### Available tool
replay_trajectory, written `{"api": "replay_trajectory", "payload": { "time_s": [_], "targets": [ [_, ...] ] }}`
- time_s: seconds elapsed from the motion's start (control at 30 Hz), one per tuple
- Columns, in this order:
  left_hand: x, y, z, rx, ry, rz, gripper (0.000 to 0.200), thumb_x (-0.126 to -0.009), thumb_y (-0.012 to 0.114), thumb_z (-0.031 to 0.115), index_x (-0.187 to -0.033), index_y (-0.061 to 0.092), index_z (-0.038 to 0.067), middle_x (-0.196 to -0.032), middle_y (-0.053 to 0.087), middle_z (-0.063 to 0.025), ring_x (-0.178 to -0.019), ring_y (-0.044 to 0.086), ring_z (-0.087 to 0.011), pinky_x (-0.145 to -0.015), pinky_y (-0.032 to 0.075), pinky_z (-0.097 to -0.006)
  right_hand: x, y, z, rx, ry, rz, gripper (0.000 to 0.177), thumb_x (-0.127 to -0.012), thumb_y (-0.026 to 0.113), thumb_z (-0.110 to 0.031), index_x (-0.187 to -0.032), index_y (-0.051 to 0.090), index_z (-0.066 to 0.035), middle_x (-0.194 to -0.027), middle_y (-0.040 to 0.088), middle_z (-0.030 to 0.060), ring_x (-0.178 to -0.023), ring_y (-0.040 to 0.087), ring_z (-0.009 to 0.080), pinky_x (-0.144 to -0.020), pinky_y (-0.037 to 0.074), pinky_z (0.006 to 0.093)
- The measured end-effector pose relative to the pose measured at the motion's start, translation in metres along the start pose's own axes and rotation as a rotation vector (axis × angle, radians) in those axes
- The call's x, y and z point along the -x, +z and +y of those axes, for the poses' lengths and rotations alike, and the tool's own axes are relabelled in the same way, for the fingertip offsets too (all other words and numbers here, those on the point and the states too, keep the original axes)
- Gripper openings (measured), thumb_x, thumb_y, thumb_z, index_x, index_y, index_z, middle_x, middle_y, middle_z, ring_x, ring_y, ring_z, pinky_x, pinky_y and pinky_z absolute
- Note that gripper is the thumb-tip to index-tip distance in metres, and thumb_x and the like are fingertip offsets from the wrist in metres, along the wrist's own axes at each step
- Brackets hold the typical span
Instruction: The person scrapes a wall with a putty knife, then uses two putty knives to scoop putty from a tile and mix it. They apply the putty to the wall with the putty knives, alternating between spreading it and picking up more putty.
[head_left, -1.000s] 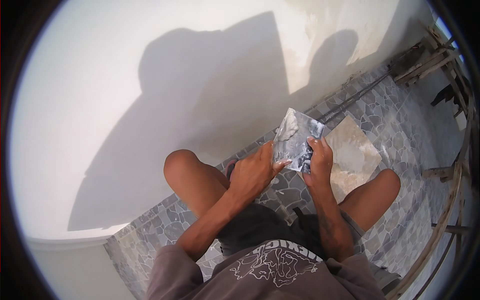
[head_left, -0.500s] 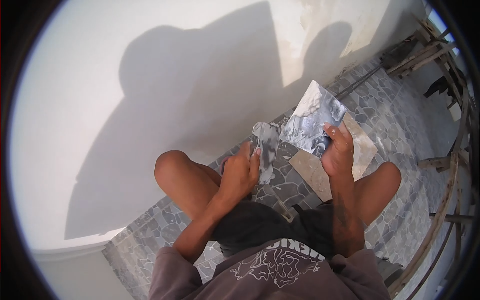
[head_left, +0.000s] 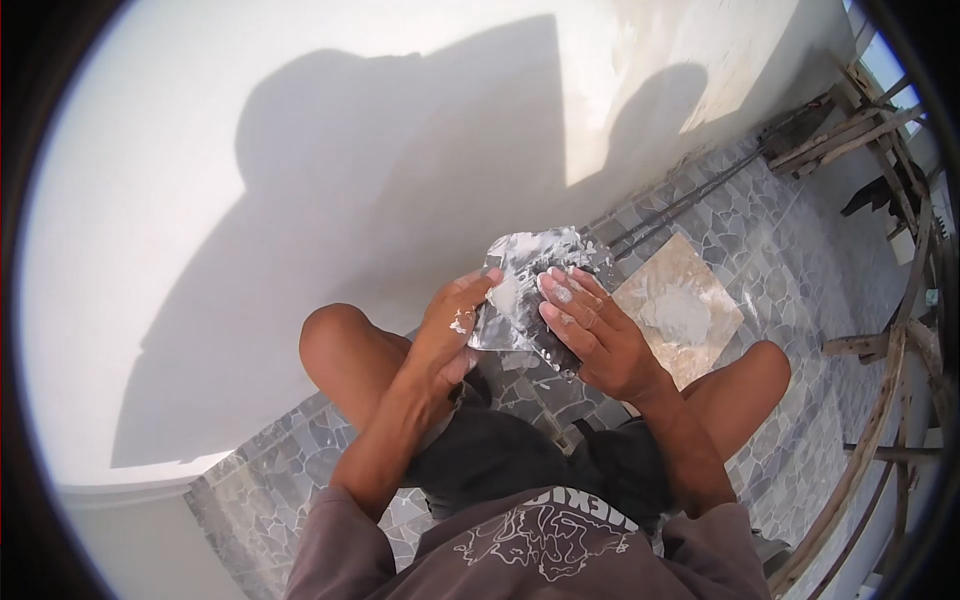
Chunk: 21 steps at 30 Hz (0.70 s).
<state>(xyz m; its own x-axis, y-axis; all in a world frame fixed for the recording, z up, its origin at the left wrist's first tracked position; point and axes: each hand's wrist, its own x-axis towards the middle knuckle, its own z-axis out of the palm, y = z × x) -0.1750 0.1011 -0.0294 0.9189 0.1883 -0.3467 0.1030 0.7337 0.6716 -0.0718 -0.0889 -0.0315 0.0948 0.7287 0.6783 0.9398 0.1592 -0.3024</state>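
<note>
My left hand (head_left: 452,325) grips a thin grey scraper plate (head_left: 497,327) by its left side, thumb on top. White paste coats much of its upper face. My right hand (head_left: 605,340) lies over a dark scraper plate (head_left: 553,347), fingers flattened across its back. The two plates meet in front of my knees, the dark one tilted against the grey one. Paste sits thick along their far edge and specks the fingers of both hands. Part of the dark plate is hidden under my right hand.
A beige tile (head_left: 712,290) with a pale patch of paste lies right of my right hand on the stone-patterned floor (head_left: 800,260). A white wall (head_left: 400,230) rises ahead and left. Wooden poles (head_left: 890,400) stand at right; thin dark rods (head_left: 680,205) lie near the wall.
The two plates have come together from apart. My right hand has moved left and turned its plate over, dark back up. My left hand's plate now lies flatter. More of the tile shows.
</note>
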Motion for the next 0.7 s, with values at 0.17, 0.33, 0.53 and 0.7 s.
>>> {"api": "replay_trajectory", "payload": {
  "time_s": [0.17,0.33,0.53,0.7],
  "targets": [
    [-0.005,-0.002,0.006,-0.024,-0.024,0.021,0.03,-0.097,0.058,0.019,-0.114,0.056,-0.006,-0.097,0.068,-0.012,-0.076,0.071,-0.0161,-0.063,0.062,-0.029,0.025,0.002,0.026,0.123,0.044,-0.05,0.051,-0.083,0.054,0.01,-0.133,0.05,0.0,-0.138,0.053,0.0193,-0.129,0.051,0.0358,-0.109,0.041,0.0492],
    [-0.006,-0.002,0.017,-0.095,-0.002,0.024,0.035,-0.099,0.056,0.021,-0.119,0.053,-0.007,-0.102,0.067,-0.0109,-0.084,0.07,-0.0156,-0.073,0.06,-0.0294,0.036,-0.032,0.04,0.271,0.165,-0.131,0.056,-0.078,0.047,0.017,-0.131,0.054,0.001,-0.135,0.055,0.0182,-0.128,0.052,0.0329,-0.109,0.041,0.0469],
    [-0.022,0.004,0.039,-0.242,0.079,-0.041,0.034,-0.099,0.054,0.02,-0.119,0.053,-0.007,-0.101,0.066,-0.0116,-0.083,0.069,-0.0144,-0.072,0.06,-0.03,-0.008,-0.089,0.018,0.206,0.191,-0.108,0.059,-0.071,0.054,0.017,-0.126,0.058,-0.002,-0.131,0.06,0.0159,-0.123,0.056,0.0316,-0.105,0.044,0.0471],
    [-0.025,0.016,0.037,-0.25,0.117,-0.07,0.034,-0.099,0.055,0.02,-0.118,0.053,-0.007,-0.103,0.067,-0.0119,-0.084,0.069,-0.0139,-0.072,0.06,-0.0286,-0.051,-0.099,0.003,0.232,-0.004,-0.289,0.051,-0.073,0.058,0.011,-0.122,0.061,-0.004,-0.127,0.063,0.015,-0.12,0.059,0.0304,-0.104,0.044,0.0464]
  ]
}}
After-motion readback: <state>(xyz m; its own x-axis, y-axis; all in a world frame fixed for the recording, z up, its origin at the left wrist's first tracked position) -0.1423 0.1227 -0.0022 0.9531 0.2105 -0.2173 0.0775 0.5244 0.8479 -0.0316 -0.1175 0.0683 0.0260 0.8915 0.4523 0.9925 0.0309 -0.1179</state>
